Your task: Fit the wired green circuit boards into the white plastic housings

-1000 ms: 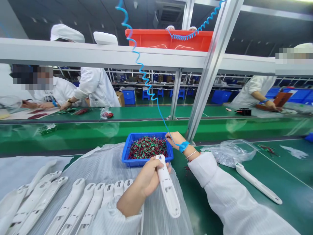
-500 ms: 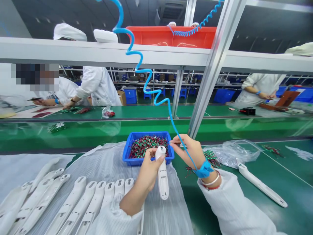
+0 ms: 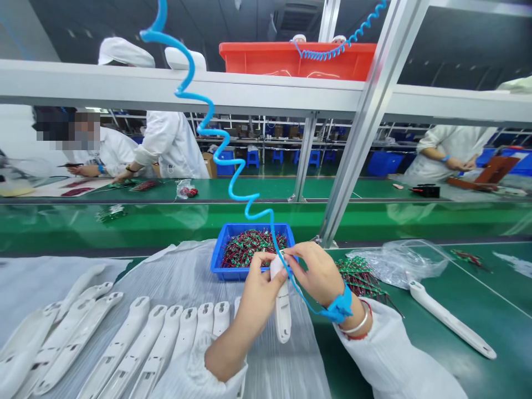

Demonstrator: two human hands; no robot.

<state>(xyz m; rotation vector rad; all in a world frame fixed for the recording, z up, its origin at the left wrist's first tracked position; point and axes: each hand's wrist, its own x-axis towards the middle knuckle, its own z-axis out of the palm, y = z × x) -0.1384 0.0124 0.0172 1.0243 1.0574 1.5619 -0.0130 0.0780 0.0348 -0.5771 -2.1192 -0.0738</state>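
Observation:
My left hand (image 3: 258, 293) is wrapped round a white plastic handle shell (image 3: 284, 317), held upright with its long hollow side facing me. At the top end of the shell, my right hand (image 3: 319, 272) pinches with thumb and forefinger; whatever is between these fingertips is too small to make out. A blue wrist strap (image 3: 339, 306) with a coiled blue cord (image 3: 238, 163) is on my right wrist. Just behind both hands stands a blue bin (image 3: 235, 274) full of small green circuit boards with dark red wires (image 3: 251, 246).
More white shells (image 3: 120, 343) lie in rows on a plastic sheet (image 3: 166, 266) at left. Wired boards (image 3: 361, 277), a clear bag (image 3: 399, 263) and a single shell (image 3: 451, 318) are at right. A metal post (image 3: 353, 144) rises beyond; co-workers sit across the line.
My right hand has come down and left, from beside the bin onto the top end of the shell. The blue cord has swung left; the view has shifted slightly.

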